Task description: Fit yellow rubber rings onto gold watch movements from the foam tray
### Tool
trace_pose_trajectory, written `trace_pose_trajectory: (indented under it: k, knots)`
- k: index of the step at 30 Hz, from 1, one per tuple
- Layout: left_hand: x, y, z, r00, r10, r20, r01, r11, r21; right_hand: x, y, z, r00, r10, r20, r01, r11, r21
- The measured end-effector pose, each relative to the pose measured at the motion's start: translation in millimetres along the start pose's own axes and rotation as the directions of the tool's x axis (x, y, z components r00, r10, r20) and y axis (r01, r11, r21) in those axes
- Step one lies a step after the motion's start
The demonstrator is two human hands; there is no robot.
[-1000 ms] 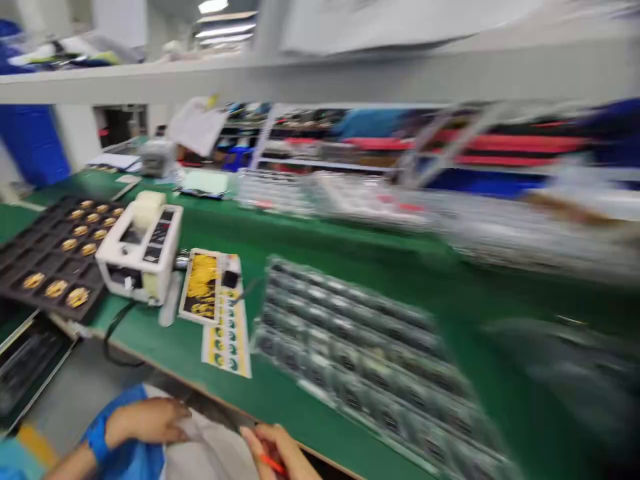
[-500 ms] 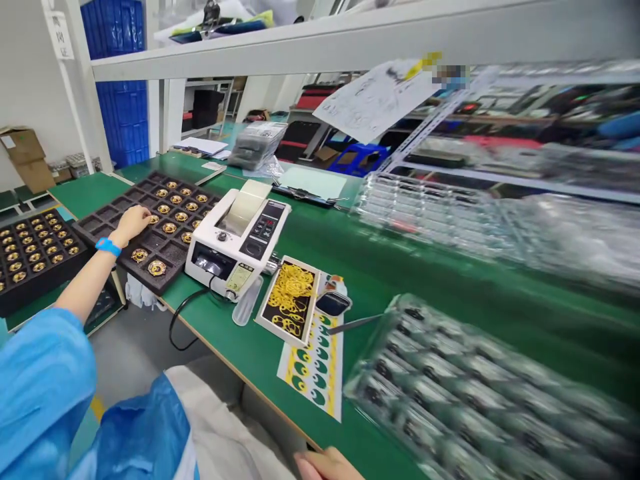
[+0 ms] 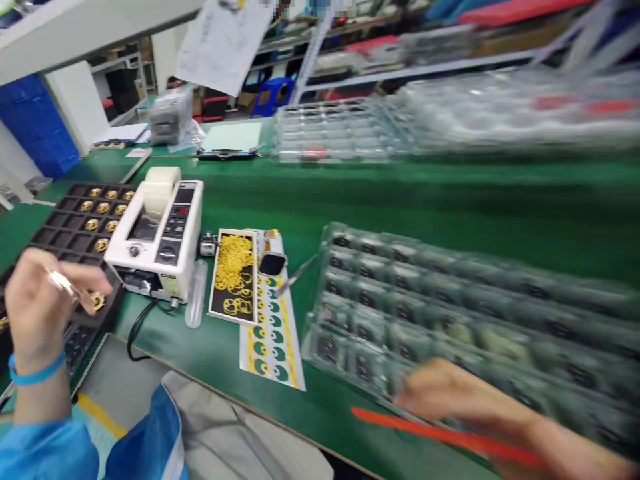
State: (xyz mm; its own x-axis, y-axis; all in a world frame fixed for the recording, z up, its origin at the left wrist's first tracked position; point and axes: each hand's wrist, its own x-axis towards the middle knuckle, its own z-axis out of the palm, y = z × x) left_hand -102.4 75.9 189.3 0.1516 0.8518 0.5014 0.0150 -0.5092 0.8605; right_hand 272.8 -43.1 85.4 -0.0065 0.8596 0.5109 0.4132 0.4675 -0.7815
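My left hand [image 3: 43, 303], with a blue wristband, is raised above the near edge of the black compartment tray [image 3: 63, 238]. Its fingers are closed on a small shiny metal part [image 3: 63, 283], seen edge-on and blurred. Round gold parts [image 3: 91, 225] sit in several pockets of that tray. My right hand [image 3: 445, 387] is smeared by motion over the near side of a clear plastic blister tray [image 3: 370, 287] of dark parts. An orange-red strip [image 3: 400, 421] runs beneath this hand; whether the fingers hold it cannot be made out.
A white tape dispenser [image 3: 155, 233] stands beside the compartment tray. Right of it are a clear plastic strip [image 3: 197, 293], a box of yellow rings [image 3: 233, 260], a smartwatch [image 3: 273, 264] and a sticker sheet [image 3: 273, 340]. Clear trays [image 3: 330, 133] and a clipboard [image 3: 233, 138] lie behind.
The view has swung right. My left hand has lifted off the compartment tray with a shiny part in its fingers. My right hand has come up from the bottom edge to the blister tray.
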Motion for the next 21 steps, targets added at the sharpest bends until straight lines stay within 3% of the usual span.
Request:
trace_pose_trajectory:
  k: [1, 2, 4, 6, 7, 9, 13, 18, 21]
  knots:
    - [-12.2, 1.2, 30.6, 0.99, -0.092, 0.107, 0.109, 0.979, -0.174, 11.4, -1.1, -6.6, 1.0, 0.015, 0.006, -0.015, 1.0, 0.013]
    - [-20.4, -1.6, 62.1, 0.929, -0.236, 0.284, 0.315, 0.909, -0.274, 23.0, -3.4, -10.8, 0.993, 0.095, -0.074, -0.096, 0.995, -0.005]
    - [-23.2, -17.1, 120.5, 0.697, -0.406, 0.591, 0.644, 0.716, -0.267, 44.4, -9.7, -12.2, 0.978, 0.157, -0.135, -0.153, 0.987, 0.04]
    - [-12.5, -39.1, 162.4, 0.644, -0.464, 0.608, 0.724, 0.626, -0.289, 59.6, -14.5, -6.9, 0.977, 0.138, -0.165, -0.121, 0.987, 0.108]
    - [-5.6, -49.7, 175.4, 0.645, -0.494, 0.583, 0.735, 0.61, -0.297, 64.2, -15.3, -3.1, 0.978, 0.122, -0.168, -0.1, 0.986, 0.131]
    - [5.0, -65.9, 187.3, 0.685, -0.534, 0.495, 0.714, 0.628, -0.31, 67.4, -13.2, 4.9, 0.981, 0.128, -0.149, -0.107, 0.984, 0.142]
    - [3.5, -75.6, 184.8, 0.768, -0.525, 0.367, 0.633, 0.712, -0.306, 60.9, -1.3, 20.5, 0.982, 0.158, -0.106, -0.149, 0.985, 0.089]
    - [-6.3, -74.3, 183.9, 0.727, -0.559, 0.399, 0.682, 0.655, -0.325, 52.2, 9.3, 32.6, 0.99, 0.092, -0.106, -0.084, 0.993, 0.08]
    - [-3.8, -74.7, 182.4, 0.673, -0.601, 0.431, 0.735, 0.608, -0.3, 48.6, 15.3, 31.7, 0.998, -0.069, -0.004, 0.068, 0.997, -0.021]
